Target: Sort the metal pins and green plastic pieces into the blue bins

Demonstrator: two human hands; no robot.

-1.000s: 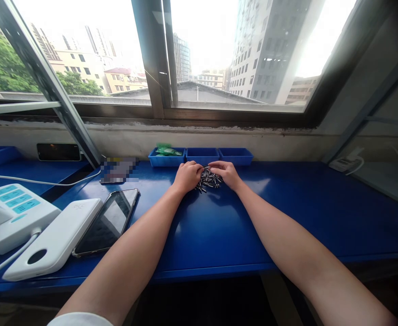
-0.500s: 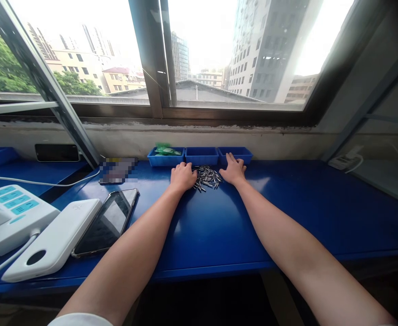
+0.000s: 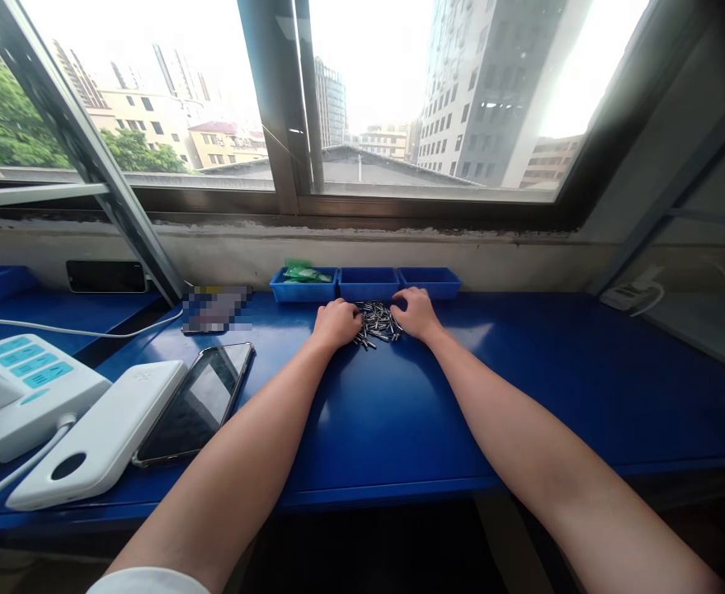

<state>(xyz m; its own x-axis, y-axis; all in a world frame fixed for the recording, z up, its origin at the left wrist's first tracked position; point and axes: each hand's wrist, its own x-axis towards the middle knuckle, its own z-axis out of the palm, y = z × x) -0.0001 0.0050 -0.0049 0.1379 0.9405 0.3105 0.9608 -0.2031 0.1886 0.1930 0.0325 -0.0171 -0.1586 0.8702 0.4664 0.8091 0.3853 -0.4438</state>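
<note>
A loose pile of small dark metal pins (image 3: pixel 379 322) lies on the blue table (image 3: pixel 393 421). My left hand (image 3: pixel 337 322) rests against the pile's left side, fingers curled; what is under the fingertips is hidden. At the right side of the pile is my right hand (image 3: pixel 415 312), its thumb and fingers apart and curved over the edge of the pins. Behind them stand three blue bins: the left bin (image 3: pixel 304 290) holds green plastic packaging, and the middle bin (image 3: pixel 368 283) and right bin (image 3: pixel 430 283) show nothing inside.
On the left lie a tablet-like device (image 3: pixel 196 404), a white power bank (image 3: pixel 99 433), a white power strip (image 3: pixel 34 392) and a pixelated phone-like item (image 3: pixel 214 310). A black phone (image 3: pixel 106 276) leans at the back left. A metal post (image 3: pixel 133 223) rises beside it.
My right hand has moved left, from in front of the right bin to the pile's right edge. My left hand has barely shifted.
</note>
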